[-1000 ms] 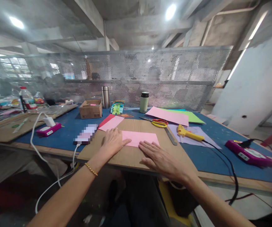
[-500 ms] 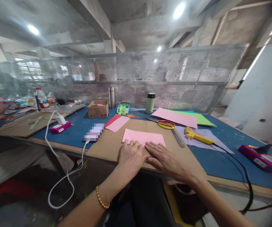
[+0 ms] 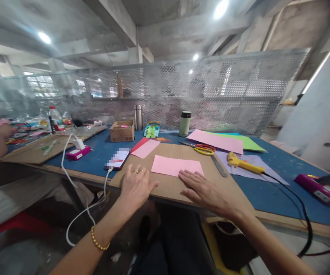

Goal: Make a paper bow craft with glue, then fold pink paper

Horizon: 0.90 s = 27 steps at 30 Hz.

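A pink sheet of paper (image 3: 173,166), apparently folded, lies flat on the brown cardboard (image 3: 165,185) in front of me. My right hand (image 3: 200,189) rests with outstretched fingers on its near right edge. To the left of the sheet, my left hand (image 3: 137,187) is over the cardboard with its fingers apart and nothing in them. Beyond the left hand are a phone (image 3: 119,158) on a white cable and smaller pink and red pieces of paper (image 3: 146,148). Scissors with red and yellow handles (image 3: 205,149) and a grey metal blade (image 3: 220,167) lie right of the sheet.
A yellow glue gun (image 3: 246,165) sits on pale purple paper at right, near a purple power strip (image 3: 322,189). Behind are a cardboard box (image 3: 121,131), a steel flask (image 3: 138,117), a green tumbler (image 3: 184,124) and coloured sheets (image 3: 216,141). Another person's hand (image 3: 1,133) is far left.
My left hand has come off the pink paper and moved left, toward the phone. My right hand stays on the paper's near edge. The view has shifted slightly.
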### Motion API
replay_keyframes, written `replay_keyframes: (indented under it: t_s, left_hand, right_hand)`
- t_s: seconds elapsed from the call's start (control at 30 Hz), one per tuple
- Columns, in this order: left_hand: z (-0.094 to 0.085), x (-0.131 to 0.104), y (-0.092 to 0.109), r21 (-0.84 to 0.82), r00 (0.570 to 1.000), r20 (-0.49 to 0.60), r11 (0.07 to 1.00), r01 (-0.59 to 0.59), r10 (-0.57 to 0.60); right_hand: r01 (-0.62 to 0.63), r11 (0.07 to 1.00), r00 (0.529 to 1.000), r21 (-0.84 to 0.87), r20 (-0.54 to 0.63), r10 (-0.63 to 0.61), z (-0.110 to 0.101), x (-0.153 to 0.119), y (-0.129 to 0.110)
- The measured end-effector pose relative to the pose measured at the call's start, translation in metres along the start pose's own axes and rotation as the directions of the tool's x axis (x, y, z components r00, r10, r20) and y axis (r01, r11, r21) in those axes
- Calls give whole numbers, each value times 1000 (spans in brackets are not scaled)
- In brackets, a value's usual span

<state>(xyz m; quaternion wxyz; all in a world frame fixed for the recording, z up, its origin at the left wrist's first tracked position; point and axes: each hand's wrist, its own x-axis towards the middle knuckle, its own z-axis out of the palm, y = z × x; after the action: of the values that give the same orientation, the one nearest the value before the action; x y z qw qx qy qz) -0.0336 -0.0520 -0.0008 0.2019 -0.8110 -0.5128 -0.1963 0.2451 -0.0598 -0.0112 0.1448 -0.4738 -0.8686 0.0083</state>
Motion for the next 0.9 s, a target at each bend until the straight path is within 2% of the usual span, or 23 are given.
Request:
replay_keyframes:
  t_s: [0.07, 0.13, 0.23, 0.33, 0.43, 0.57, 0.67, 0.73, 0.9]
  left_hand:
    - [-4, 6, 8, 14, 999, -9, 999, 44, -44]
    - [-6, 14, 22, -50, 1000, -19, 998, 23, -24]
    - [-3, 25, 45, -241, 979, -19, 949, -203, 205]
    - [3, 30, 57, -338, 966, 79, 918, -205, 245]
    - [7, 26, 57, -362, 971, 101, 917, -167, 217]
    - [8, 20, 52, -368, 969, 101, 913, -175, 226]
    - [7, 21, 51, -382, 968, 101, 907, -175, 229]
    - [6, 22, 51, -389, 966, 96, 903, -184, 239]
    - [2, 25, 52, -402, 963, 102, 896, -190, 250]
  right_hand:
    - [2, 1000, 1000, -6, 7, -2, -1, 0, -1]
    - [8, 1000, 1000, -11, 9, -8, -2, 0, -2]
    - [20, 1000, 1000, -5, -11, -21, -1, 0, -1]
    - [25, 1000, 999, -9, -36, -25, 5, 0, 6]
    - [47, 998, 998, -37, -47, -49, 14, 0, 15]
    - [95, 988, 989, -123, -102, -108, 16, 1, 18]
    - [156, 962, 967, -222, -162, -195, 6, 4, 8]
    - [172, 948, 965, -267, -148, -216, -4, 5, 0]
    - [112, 940, 985, -322, -92, -149, -20, 6, -15]
